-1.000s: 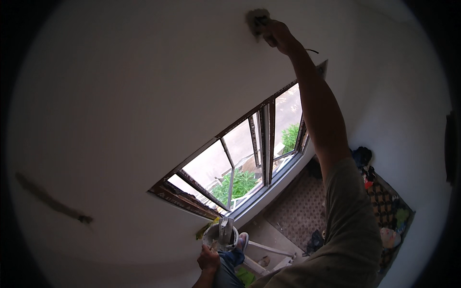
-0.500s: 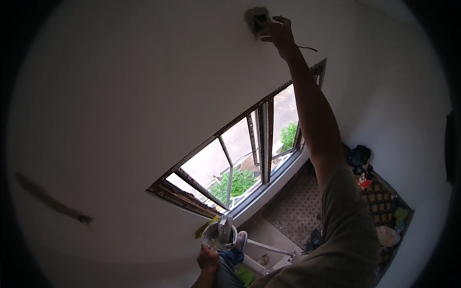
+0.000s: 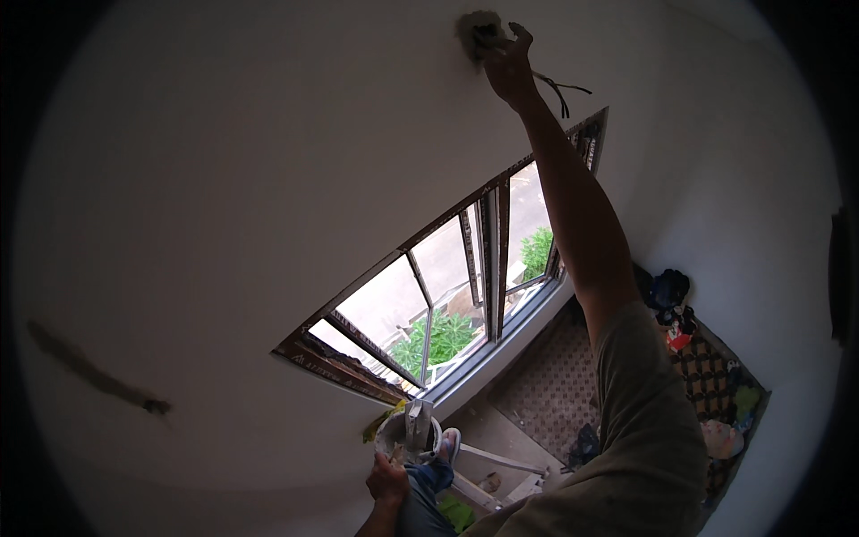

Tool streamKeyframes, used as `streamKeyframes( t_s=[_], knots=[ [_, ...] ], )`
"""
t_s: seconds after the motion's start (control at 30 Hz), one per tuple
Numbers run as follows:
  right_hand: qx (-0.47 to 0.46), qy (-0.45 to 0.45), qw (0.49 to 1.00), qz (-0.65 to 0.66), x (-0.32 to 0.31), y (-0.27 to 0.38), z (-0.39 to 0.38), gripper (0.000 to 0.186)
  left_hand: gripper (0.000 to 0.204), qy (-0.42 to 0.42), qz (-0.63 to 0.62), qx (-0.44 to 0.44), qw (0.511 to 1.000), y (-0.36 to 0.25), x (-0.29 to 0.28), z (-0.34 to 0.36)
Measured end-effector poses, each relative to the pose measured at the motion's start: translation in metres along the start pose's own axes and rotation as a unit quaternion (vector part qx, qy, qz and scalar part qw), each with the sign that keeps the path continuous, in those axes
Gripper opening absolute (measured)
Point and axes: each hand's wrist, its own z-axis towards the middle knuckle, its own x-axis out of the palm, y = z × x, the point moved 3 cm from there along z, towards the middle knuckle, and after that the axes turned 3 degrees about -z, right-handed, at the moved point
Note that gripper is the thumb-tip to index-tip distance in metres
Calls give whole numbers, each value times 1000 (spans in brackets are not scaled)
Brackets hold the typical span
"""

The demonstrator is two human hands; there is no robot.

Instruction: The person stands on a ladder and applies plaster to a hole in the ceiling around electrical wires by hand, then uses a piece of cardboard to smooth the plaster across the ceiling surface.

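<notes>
My right hand (image 3: 508,70) is raised to a dark recess in a rough grey patch (image 3: 470,34) high on the pale wall, one finger crooked upward, others partly in shadow at the recess. Thin dark wires (image 3: 564,94) dangle beside that wrist. Low in the view, my left hand (image 3: 388,481) grips a grey, plaster-smeared bucket (image 3: 384,431) with a flat metal tool (image 3: 418,419) standing in it.
Below the patch is an open window with dark frames (image 3: 491,268). My sandaled foot (image 3: 448,447) is by white wooden bars (image 3: 501,461). A patterned mat (image 3: 546,385) and piled items (image 3: 669,291) lie below right. A rough strip (image 3: 98,371) crosses the left wall.
My right hand has loosened from a closed shape and shifted slightly left at the recess. More wire shows hanging by its wrist. My left hand and bucket stay in place.
</notes>
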Motion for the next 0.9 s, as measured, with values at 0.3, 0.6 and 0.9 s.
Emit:
streamKeyframes(
  t_s=[0.3,0.6,0.9],
  knots=[
    [204,72,935,280,-17,14,9,76,29,3,-1,-2,1000,-4,-6,-2],
    [165,94,948,255,-35,8,17,80,28,5,-3,-2,1000,-4,-3,-1],
    [196,104,927,303,-40,16,17,72,28,0,1,10,1000,-5,-2,0]
  ],
)
